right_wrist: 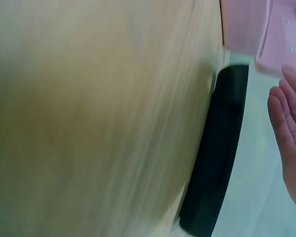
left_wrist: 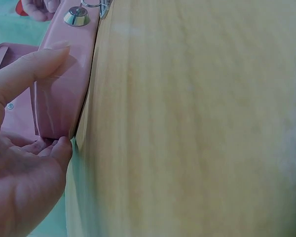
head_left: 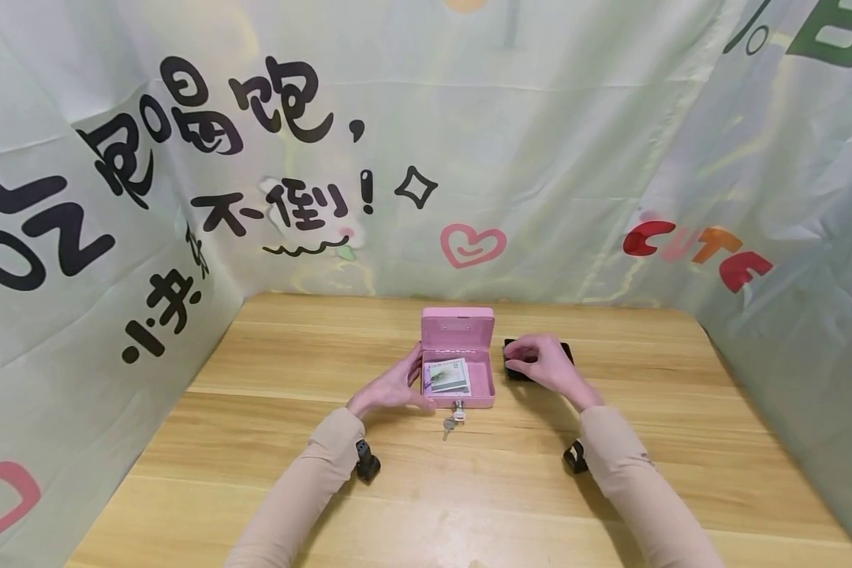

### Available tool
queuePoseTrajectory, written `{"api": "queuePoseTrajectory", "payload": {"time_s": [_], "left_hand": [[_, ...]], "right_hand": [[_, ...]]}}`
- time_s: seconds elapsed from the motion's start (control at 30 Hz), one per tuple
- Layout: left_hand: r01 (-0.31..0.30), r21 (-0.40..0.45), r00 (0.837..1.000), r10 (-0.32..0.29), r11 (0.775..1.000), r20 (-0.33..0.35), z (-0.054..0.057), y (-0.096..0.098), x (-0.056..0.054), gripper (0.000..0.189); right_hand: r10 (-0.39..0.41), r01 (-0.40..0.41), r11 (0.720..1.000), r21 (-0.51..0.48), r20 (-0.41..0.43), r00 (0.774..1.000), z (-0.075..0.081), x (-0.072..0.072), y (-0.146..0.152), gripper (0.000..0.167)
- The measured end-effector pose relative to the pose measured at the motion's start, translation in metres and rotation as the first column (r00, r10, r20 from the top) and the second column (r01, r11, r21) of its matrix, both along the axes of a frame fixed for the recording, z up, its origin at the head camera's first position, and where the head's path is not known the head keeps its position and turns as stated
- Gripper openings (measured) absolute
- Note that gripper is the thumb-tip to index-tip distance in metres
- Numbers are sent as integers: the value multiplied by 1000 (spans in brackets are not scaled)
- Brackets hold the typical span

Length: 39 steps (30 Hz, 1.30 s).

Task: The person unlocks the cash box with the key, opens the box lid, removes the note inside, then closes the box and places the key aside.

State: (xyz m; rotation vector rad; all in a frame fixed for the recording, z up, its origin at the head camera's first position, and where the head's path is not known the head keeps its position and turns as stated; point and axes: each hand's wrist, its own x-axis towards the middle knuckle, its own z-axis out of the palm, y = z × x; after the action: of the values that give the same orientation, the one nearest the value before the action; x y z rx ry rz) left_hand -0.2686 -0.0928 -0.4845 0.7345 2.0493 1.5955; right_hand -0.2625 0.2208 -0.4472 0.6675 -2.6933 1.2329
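A small pink cash box [head_left: 481,379] stands on the table with its lid [head_left: 457,330] raised. Banknotes [head_left: 449,376] lie in its left part. A lock with keys [head_left: 450,426] hangs at its front. My left hand [head_left: 390,386] holds the box's left front corner. In the left wrist view, the thumb [left_wrist: 39,64] lies on the front wall and fingertips [left_wrist: 63,148] touch the side. My right hand [head_left: 545,364] hovers over a low black object [right_wrist: 217,153] right of the box. Its fingers [right_wrist: 281,111] are nearly straight, with nothing visible between them; the black object's kind is unclear.
The wooden table [head_left: 312,339] extends around the box on all sides. Printed cloth [head_left: 539,158] hangs behind the table and along both sides. Dark wrist cameras [head_left: 367,461] sit under both sleeves.
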Motion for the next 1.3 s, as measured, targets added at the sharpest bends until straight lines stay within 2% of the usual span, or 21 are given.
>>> {"api": "queuePoseTrajectory", "payload": {"time_s": [0.23, 0.47, 0.87, 1.3], "left_hand": [[-5, -6, 1000, 5, 1000, 4, 0, 0, -1, 127], [-13, -14, 1000, 13, 1000, 13, 1, 0, 0, 127], [-2, -11, 1000, 2, 1000, -14, 2, 1, 1, 127], [-4, -16, 1000, 4, 1000, -1, 3, 0, 3, 127]], "right_hand": [[5, -6, 999, -36, -41, 999, 0, 7, -15, 19], [37, -40, 998, -58, -47, 998, 1, 12, -25, 20], [77, -75, 991, -107, 20, 997, 0, 20, -48, 22], [107, -104, 993, -48, 63, 992, -2, 16, -65, 31]]}}
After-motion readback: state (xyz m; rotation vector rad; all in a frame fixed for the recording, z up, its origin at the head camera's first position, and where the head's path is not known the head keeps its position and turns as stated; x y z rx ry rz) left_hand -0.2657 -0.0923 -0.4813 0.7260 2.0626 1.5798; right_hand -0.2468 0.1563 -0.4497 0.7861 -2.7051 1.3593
